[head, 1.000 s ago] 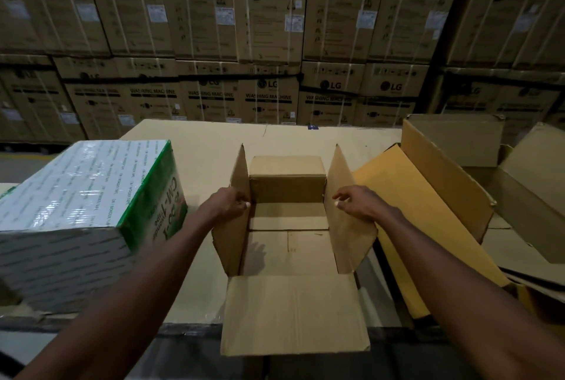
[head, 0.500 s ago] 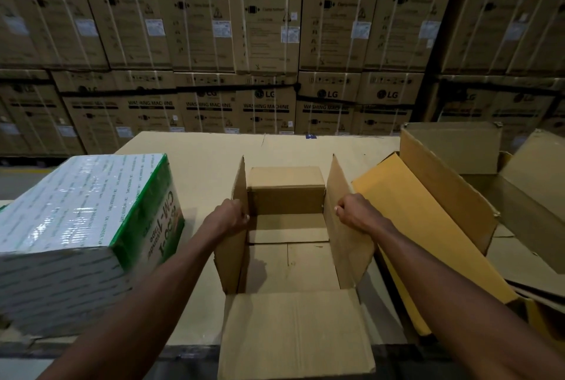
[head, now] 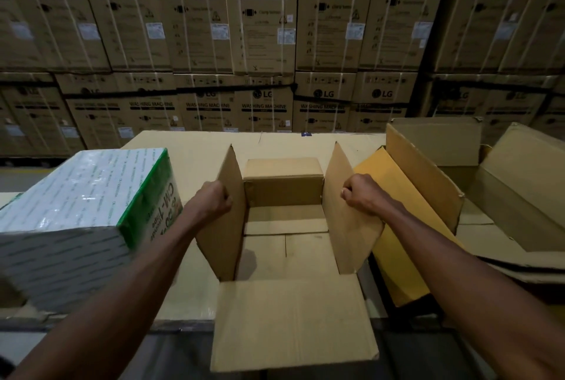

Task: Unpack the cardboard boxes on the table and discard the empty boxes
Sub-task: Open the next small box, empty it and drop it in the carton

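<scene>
An open, empty brown cardboard box (head: 284,245) lies in front of me on the cardboard-covered table (head: 189,147). Its near flap hangs over the table's front edge, and its two side flaps stand upright. My left hand (head: 211,201) is closed on the edge of the left flap. My right hand (head: 362,194) is closed on the edge of the right flap. The far flap is folded outward at the back. Nothing is visible inside the box.
A shrink-wrapped white and green package (head: 76,220) sits on the table at the left. A larger open cardboard box (head: 428,184) with a yellow flap lies at the right, with more opened cardboard (head: 519,184) beyond it. Stacked washing machine cartons (head: 263,28) wall the background.
Both hands have tightened from resting on the side flaps to fists gripping their edges, and the flaps stand more upright. The view has tilted slightly upward.
</scene>
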Demonstrator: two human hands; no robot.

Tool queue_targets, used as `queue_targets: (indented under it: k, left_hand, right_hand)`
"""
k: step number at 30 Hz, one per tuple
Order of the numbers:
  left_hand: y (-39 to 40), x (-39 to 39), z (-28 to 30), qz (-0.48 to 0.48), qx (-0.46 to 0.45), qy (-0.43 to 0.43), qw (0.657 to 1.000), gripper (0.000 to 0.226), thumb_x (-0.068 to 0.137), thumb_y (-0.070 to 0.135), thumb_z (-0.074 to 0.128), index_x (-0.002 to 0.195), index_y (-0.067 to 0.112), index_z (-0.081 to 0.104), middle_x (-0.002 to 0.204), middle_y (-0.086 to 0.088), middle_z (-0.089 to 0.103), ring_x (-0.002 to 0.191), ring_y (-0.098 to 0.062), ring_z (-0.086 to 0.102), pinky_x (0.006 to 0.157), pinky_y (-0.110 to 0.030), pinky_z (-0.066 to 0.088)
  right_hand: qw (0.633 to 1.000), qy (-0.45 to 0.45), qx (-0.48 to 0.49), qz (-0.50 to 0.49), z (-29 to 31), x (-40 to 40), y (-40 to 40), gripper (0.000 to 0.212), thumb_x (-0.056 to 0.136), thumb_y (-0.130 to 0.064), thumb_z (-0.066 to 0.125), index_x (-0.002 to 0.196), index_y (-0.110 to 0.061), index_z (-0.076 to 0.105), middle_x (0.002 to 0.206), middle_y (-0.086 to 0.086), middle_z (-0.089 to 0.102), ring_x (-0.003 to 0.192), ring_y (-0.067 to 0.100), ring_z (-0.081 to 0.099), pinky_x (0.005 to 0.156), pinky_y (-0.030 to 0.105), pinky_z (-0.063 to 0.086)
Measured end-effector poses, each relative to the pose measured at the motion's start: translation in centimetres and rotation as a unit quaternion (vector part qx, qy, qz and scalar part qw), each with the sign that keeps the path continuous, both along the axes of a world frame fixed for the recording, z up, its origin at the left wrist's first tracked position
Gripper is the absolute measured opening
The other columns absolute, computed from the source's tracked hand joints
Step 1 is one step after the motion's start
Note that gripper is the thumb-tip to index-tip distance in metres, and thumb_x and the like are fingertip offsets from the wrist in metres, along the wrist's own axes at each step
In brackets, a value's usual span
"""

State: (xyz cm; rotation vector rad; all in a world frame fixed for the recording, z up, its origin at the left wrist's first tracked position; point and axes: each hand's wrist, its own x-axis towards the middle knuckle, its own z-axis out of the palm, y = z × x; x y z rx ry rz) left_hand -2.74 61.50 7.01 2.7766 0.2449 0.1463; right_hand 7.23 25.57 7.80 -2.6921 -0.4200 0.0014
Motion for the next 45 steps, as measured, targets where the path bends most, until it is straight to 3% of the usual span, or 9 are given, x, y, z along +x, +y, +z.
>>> queue_targets:
  k: [9,14,16,18,20,26,30,35,45]
  left_hand:
    - [-2.2,-4.0,6.9,-0.016,-0.015,-0.044,0.999,0.011,0.096,0.015,0.063,0.091,0.006,0.067,0.088,-0.009,0.069,0.078,-0.021,0.070,0.070,-0.032,0.061]
    - [-2.5,-6.8,11.0,-0.007,0.005,-0.084,0.996,0.027,0.094,0.014,0.064,0.069,0.020,0.054,0.073,0.000,0.060,0.063,-0.009,0.058,0.053,-0.017,0.042]
    - [-2.5,-8.0,12.7,-0.007,0.023,-0.090,0.996,0.025,0.093,0.013,0.063,0.068,0.010,0.063,0.072,-0.009,0.066,0.064,-0.020,0.065,0.053,-0.026,0.051]
    - [-2.6,-9.2,14.5,-0.013,0.024,-0.103,0.994,0.022,0.092,0.013,0.063,0.078,-0.002,0.070,0.079,-0.017,0.071,0.071,-0.029,0.071,0.064,-0.043,0.061]
    - [-3.2,-10.2,16.2,-0.026,0.027,-0.127,0.991,0.020,0.091,0.013,0.064,0.080,-0.002,0.070,0.080,-0.017,0.071,0.071,-0.028,0.071,0.068,-0.047,0.063]
    - [-5.9,-12.2,22.0,-0.035,0.032,-0.177,0.983,0.012,0.093,0.014,0.066,0.086,0.005,0.069,0.079,-0.007,0.066,0.066,-0.015,0.065,0.053,-0.021,0.050]
    - [-8.2,-13.5,25.6,-0.040,0.018,-0.214,0.976,0.011,0.094,0.014,0.066,0.087,0.005,0.067,0.085,-0.011,0.067,0.070,-0.019,0.066,0.057,-0.025,0.052]
    - [-12.7,-14.6,28.4,-0.069,0.006,-0.276,0.959,0.007,0.095,0.016,0.064,0.093,0.010,0.063,0.079,0.002,0.058,0.069,-0.009,0.060,0.059,-0.022,0.049]
    - [-26.9,-14.0,33.1,-0.053,0.033,-0.323,0.944,0.013,0.095,0.019,0.065,0.096,0.006,0.065,0.085,-0.002,0.058,0.068,-0.011,0.060,0.054,-0.018,0.043]
  right_hand:
    - [0.999,-0.049,0.006,-0.004,5.8,-4.3,-2.3,0.017,0.100,-0.022,0.062,0.089,-0.017,0.074,0.088,0.002,0.070,0.080,0.017,0.067,0.069,0.032,0.054]
    - [0.996,-0.085,0.011,-0.010,10.3,-6.6,-2.9,0.014,0.098,-0.024,0.065,0.091,-0.019,0.075,0.089,0.002,0.073,0.080,0.015,0.068,0.071,0.033,0.058]
    - [0.995,-0.094,0.021,-0.012,12.2,-7.9,-3.3,0.016,0.099,-0.025,0.064,0.095,-0.016,0.077,0.090,0.002,0.072,0.082,0.015,0.068,0.073,0.034,0.059]
    - [0.994,-0.107,0.025,-0.014,13.9,-9.2,-3.7,0.016,0.099,-0.025,0.064,0.098,-0.016,0.076,0.091,0.002,0.071,0.081,0.014,0.067,0.069,0.031,0.056]
    - [0.992,-0.119,0.029,-0.020,15.5,-10.4,-4.3,0.015,0.099,-0.024,0.064,0.099,-0.015,0.075,0.093,0.002,0.071,0.081,0.012,0.066,0.062,0.025,0.050]
    - [0.987,-0.152,0.044,-0.040,20.3,-13.1,-6.8,0.015,0.098,-0.025,0.066,0.104,-0.014,0.075,0.101,0.003,0.069,0.085,0.013,0.064,0.062,0.024,0.047]
    - [0.981,-0.179,0.053,-0.043,23.4,-14.5,-9.3,0.015,0.098,-0.024,0.066,0.100,-0.014,0.077,0.097,0.003,0.071,0.085,0.013,0.065,0.064,0.026,0.046]
    - [0.973,-0.215,0.070,-0.044,26.5,-15.1,-13.8,0.015,0.099,-0.024,0.064,0.101,-0.014,0.075,0.096,0.003,0.070,0.081,0.010,0.063,0.062,0.023,0.044]
    - [0.960,-0.268,0.075,-0.032,32.5,-15.3,-30.7,0.018,0.101,-0.027,0.062,0.108,-0.015,0.073,0.096,0.000,0.065,0.081,0.008,0.059,0.064,0.025,0.043]
